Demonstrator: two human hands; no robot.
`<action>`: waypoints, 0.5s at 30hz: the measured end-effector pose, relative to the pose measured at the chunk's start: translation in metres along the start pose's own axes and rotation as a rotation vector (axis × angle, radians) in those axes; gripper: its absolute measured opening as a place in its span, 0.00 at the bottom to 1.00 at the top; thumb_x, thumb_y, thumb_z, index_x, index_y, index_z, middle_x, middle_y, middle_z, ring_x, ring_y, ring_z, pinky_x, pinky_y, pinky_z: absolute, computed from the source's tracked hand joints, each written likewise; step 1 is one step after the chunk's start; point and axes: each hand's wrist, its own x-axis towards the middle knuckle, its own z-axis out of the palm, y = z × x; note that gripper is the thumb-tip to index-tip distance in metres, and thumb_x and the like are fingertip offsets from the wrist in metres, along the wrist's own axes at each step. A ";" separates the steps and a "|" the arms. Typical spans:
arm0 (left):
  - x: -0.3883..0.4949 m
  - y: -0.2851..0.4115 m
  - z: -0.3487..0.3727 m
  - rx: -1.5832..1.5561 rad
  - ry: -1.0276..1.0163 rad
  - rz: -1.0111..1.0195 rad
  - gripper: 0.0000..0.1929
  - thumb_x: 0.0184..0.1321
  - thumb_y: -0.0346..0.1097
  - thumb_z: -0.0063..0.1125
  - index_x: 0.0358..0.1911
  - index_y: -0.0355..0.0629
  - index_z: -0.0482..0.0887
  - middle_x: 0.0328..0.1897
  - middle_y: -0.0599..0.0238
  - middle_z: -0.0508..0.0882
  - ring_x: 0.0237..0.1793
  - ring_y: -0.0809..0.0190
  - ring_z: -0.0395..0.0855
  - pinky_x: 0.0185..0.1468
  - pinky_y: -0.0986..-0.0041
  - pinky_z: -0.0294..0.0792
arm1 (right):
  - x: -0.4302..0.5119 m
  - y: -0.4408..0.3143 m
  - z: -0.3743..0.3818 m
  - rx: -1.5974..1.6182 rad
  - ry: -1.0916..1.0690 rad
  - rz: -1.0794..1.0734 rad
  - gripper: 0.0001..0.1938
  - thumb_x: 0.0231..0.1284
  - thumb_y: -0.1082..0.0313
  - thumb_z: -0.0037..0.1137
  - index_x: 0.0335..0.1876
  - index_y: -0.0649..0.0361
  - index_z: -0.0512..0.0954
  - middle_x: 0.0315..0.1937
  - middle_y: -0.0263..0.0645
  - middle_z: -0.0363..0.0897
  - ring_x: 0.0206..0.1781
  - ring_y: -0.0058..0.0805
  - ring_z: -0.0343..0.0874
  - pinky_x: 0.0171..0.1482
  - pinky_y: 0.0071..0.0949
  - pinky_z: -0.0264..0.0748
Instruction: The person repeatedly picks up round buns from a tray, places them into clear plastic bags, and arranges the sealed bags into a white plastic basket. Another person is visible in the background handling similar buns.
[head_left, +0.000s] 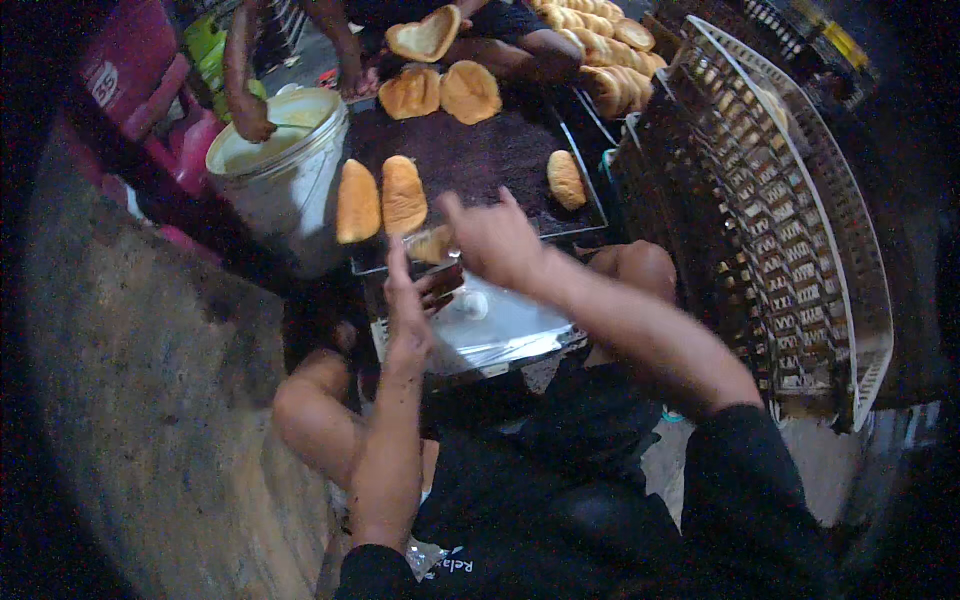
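My left hand (409, 307) is held upright with thumb and fingers around a clear plastic bag (433, 246), which seems to have a brown piece of bread inside. Blurred by motion, my right hand (499, 236) is just right of the bag; whether it touches the bag is unclear. Beyond my hands lies a dark tray (487, 161). Two long bread rolls (358, 202) (404, 195) lie at its near left, and a smaller roll (566, 180) at its right. Closer to me is a shiny stack of clear plastic (502, 337) with a white round object (472, 304) on it.
A white bucket (300, 187) stands left; another person's hand (255, 124) holds a utensil in it. Opened bread pieces (409, 94) (471, 91) lie at the tray's far end. Piled rolls (615, 52) are at the back right. A plastic crate (795, 247) stands right, a pink chair (142, 82) left.
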 end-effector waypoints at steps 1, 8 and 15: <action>0.001 0.009 0.005 0.113 0.014 -0.032 0.39 0.62 0.71 0.43 0.55 0.38 0.74 0.37 0.52 0.88 0.31 0.58 0.88 0.37 0.72 0.75 | 0.018 0.019 -0.016 0.076 -0.163 0.140 0.22 0.59 0.58 0.59 0.57 0.58 0.72 0.42 0.44 0.82 0.43 0.43 0.82 0.57 0.42 0.75; 0.031 -0.029 0.030 1.269 -0.331 0.055 0.35 0.58 0.68 0.55 0.35 0.34 0.86 0.28 0.51 0.87 0.26 0.57 0.87 0.35 0.65 0.76 | -0.079 0.308 -0.321 0.306 0.261 0.168 0.15 0.55 0.61 0.57 0.45 0.61 0.78 0.37 0.43 0.82 0.39 0.37 0.82 0.46 0.38 0.77; 0.051 -0.098 0.022 1.972 -0.388 0.081 0.34 0.50 0.68 0.63 0.28 0.35 0.87 0.35 0.43 0.86 0.44 0.43 0.85 0.48 0.53 0.74 | -0.138 0.510 -0.275 -0.420 0.226 0.868 0.24 0.47 0.62 0.68 0.50 0.64 0.76 0.41 0.42 0.81 0.45 0.32 0.79 0.47 0.33 0.76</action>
